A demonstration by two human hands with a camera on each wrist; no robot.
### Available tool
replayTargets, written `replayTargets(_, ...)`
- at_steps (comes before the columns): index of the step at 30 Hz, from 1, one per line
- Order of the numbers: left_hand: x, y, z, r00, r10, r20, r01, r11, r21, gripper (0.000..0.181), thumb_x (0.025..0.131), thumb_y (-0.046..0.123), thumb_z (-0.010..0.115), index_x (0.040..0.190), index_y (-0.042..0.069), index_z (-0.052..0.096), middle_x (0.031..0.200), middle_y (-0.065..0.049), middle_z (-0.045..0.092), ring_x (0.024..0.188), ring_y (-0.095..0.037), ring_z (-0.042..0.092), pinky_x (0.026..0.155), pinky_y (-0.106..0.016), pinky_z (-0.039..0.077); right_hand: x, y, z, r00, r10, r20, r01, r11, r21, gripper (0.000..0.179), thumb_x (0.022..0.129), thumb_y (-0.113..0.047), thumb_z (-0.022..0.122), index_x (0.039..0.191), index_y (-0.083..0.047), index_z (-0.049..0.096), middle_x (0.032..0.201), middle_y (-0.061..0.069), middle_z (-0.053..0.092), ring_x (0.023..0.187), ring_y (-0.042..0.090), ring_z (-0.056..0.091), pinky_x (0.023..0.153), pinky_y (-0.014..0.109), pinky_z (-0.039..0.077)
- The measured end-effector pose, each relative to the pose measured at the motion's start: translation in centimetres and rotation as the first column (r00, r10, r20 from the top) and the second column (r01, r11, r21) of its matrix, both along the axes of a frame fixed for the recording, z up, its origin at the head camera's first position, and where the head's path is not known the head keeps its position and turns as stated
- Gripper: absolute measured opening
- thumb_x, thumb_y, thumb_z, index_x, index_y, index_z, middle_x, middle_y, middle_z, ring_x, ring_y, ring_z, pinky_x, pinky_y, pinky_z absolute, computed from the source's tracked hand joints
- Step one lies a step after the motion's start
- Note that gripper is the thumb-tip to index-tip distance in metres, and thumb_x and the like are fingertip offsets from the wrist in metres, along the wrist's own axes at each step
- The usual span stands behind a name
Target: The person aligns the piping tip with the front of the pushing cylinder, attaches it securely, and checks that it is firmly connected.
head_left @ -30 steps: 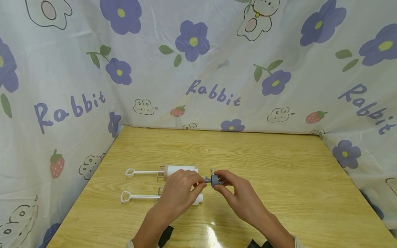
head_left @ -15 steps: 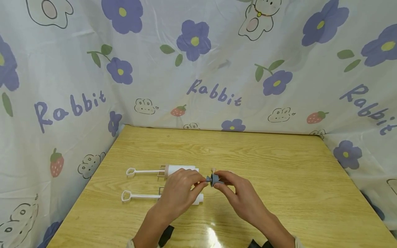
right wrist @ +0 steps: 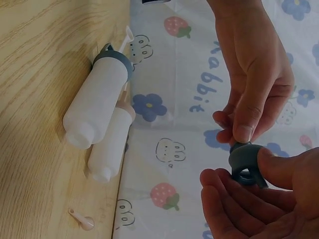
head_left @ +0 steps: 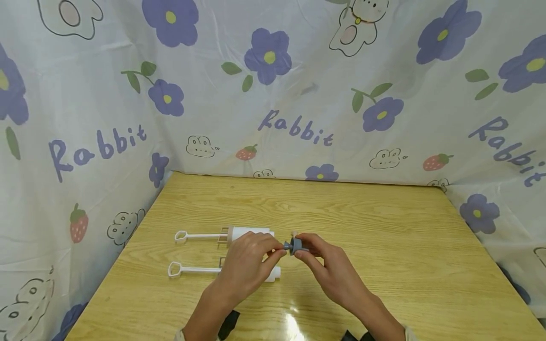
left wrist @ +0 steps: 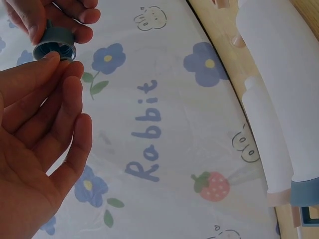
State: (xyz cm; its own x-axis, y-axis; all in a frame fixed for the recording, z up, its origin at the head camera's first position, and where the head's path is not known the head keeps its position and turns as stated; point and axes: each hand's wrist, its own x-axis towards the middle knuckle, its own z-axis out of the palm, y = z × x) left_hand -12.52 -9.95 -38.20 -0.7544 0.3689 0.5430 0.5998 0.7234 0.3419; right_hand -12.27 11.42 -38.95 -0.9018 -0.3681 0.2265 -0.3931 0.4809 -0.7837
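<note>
Between my two hands is a small blue-grey cap [head_left: 296, 246] with a hollow, ring-like rim and a narrow tab on one side. Fingertips of my right hand [head_left: 339, 272] grip the cap from the right. My left hand [head_left: 245, 263] pinches a small flared blue-grey piece [head_left: 287, 246] at the cap's open side. In the left wrist view the cap's hollow [left wrist: 56, 47] faces my left thumb and forefinger, which partly hide the pinched piece. The right wrist view shows the cap's outer curve [right wrist: 244, 157] under my right thumb.
Two white syringe-like tubes lie left: one pink-collared [head_left: 251, 231], one blue-collared [right wrist: 97, 99] and partly behind my left hand. Their looped plunger rods [head_left: 200, 270] point left. A small pink nozzle [right wrist: 81, 219] lies on the wooden table [head_left: 384, 222]. Printed cloth [head_left: 298, 94] hangs behind.
The cap has turned slightly between my fingers, and the tab by my right fingers shows more plainly. Both hands stay nearly in place. The head view has shifted a little.
</note>
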Motion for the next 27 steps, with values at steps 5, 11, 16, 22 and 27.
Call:
replayTargets(5, 0.02, 0.02, -0.03, 1.000, -0.021, 0.003, 0.021, 1.000, -0.001, 0.005, 0.087, 0.019, 0.082, 0.085, 0.016, 0.078, 0.081, 0.009, 0.075, 0.070, -0.005, 0.064, 0.070, -0.024, 0.050, 0.00, -0.01, -0.04, 1.000, 0.002, 0.006, -0.002, 1.000, -0.004, 0.039, 0.106, -0.040, 0.057, 0.138, -0.017, 0.062, 0.122, -0.001, 0.075, 0.112, 0.019, 0.073, 0.091, 0.036, 0.060)
replayTargets(11, 0.02, 0.00, -0.02, 0.998, -0.061, 0.010, 0.061, 0.998, -0.006, 0.005, 0.091, 0.019, 0.078, 0.087, 0.015, 0.079, 0.084, 0.010, 0.075, 0.071, -0.002, 0.062, 0.072, -0.025, 0.051, 0.00, 0.01, -0.09, 1.000, 0.022, 0.004, -0.022, 1.000, -0.014, 0.038, 0.106, -0.039, 0.057, 0.136, -0.018, 0.062, 0.121, -0.003, 0.075, 0.111, 0.017, 0.073, 0.091, 0.032, 0.059)
replayTargets(16, 0.05, -0.02, 0.00, 0.997, -0.077, 0.024, 0.077, 0.997, -0.004, 0.005, 0.091, 0.020, 0.078, 0.090, 0.016, 0.080, 0.085, 0.010, 0.075, 0.072, -0.002, 0.062, 0.073, -0.025, 0.051, 0.01, -0.01, -0.12, 0.999, 0.035, -0.006, -0.036, 0.999, -0.022, 0.037, 0.105, -0.038, 0.057, 0.135, -0.017, 0.063, 0.121, -0.002, 0.075, 0.111, 0.016, 0.073, 0.092, 0.030, 0.058)
replayTargets(22, 0.14, -0.04, 0.02, 0.997, -0.073, 0.022, 0.073, 0.997, 0.001, 0.006, 0.090, 0.021, 0.079, 0.094, 0.019, 0.082, 0.085, 0.011, 0.074, 0.073, -0.002, 0.062, 0.071, -0.023, 0.050, 0.13, 0.03, -0.06, 0.999, 0.036, -0.001, -0.036, 0.999, -0.016, 0.038, 0.106, -0.038, 0.057, 0.137, -0.017, 0.063, 0.125, -0.003, 0.074, 0.113, 0.015, 0.072, 0.093, 0.031, 0.058)
replayTargets(27, 0.16, -0.09, 0.00, 0.996, -0.086, 0.009, 0.086, 0.996, 0.017, 0.007, 0.090, 0.022, 0.079, 0.096, 0.019, 0.083, 0.084, 0.011, 0.074, 0.073, -0.002, 0.062, 0.069, -0.021, 0.049, 0.14, 0.08, -0.09, 0.999, 0.037, 0.001, -0.037, 0.999, -0.011, 0.038, 0.105, -0.039, 0.057, 0.137, -0.018, 0.063, 0.126, -0.003, 0.073, 0.113, 0.015, 0.072, 0.095, 0.034, 0.058)
